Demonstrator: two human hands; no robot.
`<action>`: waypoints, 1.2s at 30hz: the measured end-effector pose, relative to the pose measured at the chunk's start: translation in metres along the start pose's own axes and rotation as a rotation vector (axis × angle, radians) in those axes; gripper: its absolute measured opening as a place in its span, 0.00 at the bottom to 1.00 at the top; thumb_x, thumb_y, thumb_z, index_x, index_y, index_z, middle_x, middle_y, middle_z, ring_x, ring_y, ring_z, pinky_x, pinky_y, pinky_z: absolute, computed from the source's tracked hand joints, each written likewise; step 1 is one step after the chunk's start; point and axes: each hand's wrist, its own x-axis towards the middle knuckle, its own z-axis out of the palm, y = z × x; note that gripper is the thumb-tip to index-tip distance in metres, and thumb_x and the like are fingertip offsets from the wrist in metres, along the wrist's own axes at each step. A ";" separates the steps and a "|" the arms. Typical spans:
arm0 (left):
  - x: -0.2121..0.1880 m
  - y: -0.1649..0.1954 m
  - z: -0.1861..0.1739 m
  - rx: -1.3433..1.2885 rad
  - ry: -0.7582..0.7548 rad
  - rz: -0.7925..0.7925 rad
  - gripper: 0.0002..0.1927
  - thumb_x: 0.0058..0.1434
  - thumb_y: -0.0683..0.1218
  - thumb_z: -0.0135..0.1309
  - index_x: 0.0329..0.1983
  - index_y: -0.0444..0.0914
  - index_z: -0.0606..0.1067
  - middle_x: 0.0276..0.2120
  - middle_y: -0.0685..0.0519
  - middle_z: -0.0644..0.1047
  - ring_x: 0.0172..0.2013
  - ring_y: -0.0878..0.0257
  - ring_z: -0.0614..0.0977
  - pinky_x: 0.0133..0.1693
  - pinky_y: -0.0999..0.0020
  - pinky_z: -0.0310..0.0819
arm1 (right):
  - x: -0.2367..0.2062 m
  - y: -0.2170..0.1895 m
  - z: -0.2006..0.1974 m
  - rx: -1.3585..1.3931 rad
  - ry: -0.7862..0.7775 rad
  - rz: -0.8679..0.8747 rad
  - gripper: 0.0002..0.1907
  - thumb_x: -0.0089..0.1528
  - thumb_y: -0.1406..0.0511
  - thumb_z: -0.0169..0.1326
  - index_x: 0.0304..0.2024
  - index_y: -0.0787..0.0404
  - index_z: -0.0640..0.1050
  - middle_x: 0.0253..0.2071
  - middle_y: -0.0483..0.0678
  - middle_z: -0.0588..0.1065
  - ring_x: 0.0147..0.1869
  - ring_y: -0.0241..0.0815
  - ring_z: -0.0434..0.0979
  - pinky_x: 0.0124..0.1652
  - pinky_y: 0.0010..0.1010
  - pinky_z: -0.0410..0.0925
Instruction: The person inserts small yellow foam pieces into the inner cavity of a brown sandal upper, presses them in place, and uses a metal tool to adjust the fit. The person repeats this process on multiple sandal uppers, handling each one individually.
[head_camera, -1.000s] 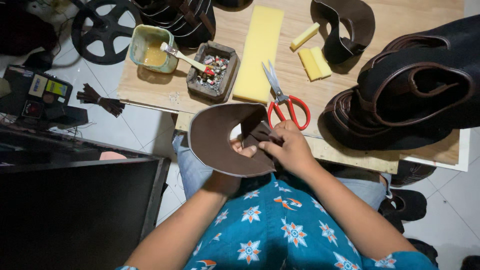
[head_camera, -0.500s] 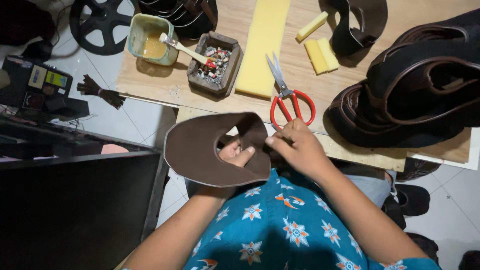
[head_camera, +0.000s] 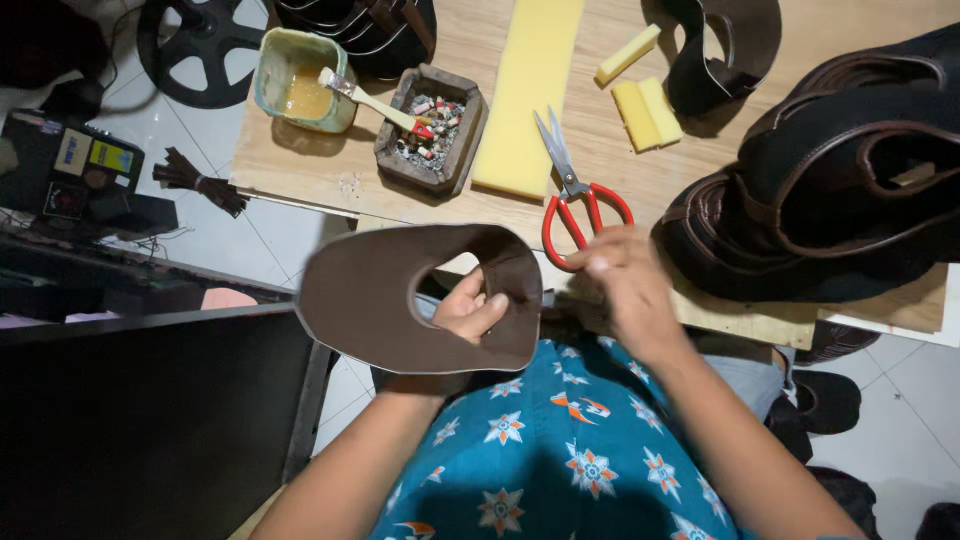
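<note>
Right hand (head_camera: 618, 290) now off brown leather piece (head_camera: 400, 298), shifted right toward red-handled scissors (head_camera: 575, 205); half a second ago both hands pinched piece together. Left hand (head_camera: 470, 310) alone carries piece, fingers closed on inner edge of cutout, held above lap, near table edge (head_camera: 700, 322). Right hand blurred, fingers loosely curled, empty as far as visible, just below scissor handles. Judgement: working on edge paused; tool pickup likely.
</note>
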 end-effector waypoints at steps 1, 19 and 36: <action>-0.003 0.004 -0.003 -0.082 -0.038 -0.052 0.29 0.68 0.40 0.52 0.72 0.36 0.62 0.56 0.51 0.76 0.52 0.64 0.79 0.55 0.68 0.74 | -0.001 -0.008 -0.011 -0.106 0.029 -0.005 0.15 0.71 0.66 0.44 0.43 0.63 0.83 0.47 0.50 0.70 0.57 0.42 0.69 0.58 0.34 0.63; -0.016 0.010 -0.004 -0.227 -0.263 -0.228 0.34 0.70 0.42 0.58 0.77 0.40 0.59 0.57 0.51 0.75 0.51 0.66 0.78 0.53 0.71 0.73 | -0.005 -0.067 -0.002 0.070 -0.275 -0.029 0.06 0.65 0.68 0.56 0.39 0.66 0.77 0.34 0.51 0.75 0.36 0.42 0.77 0.37 0.30 0.70; -0.016 0.015 0.003 -0.230 -0.206 -0.220 0.36 0.69 0.42 0.60 0.76 0.35 0.59 0.58 0.50 0.75 0.55 0.63 0.78 0.56 0.70 0.73 | -0.009 -0.077 -0.007 0.007 -0.171 -0.153 0.03 0.65 0.69 0.56 0.38 0.64 0.77 0.34 0.51 0.76 0.33 0.43 0.78 0.34 0.32 0.71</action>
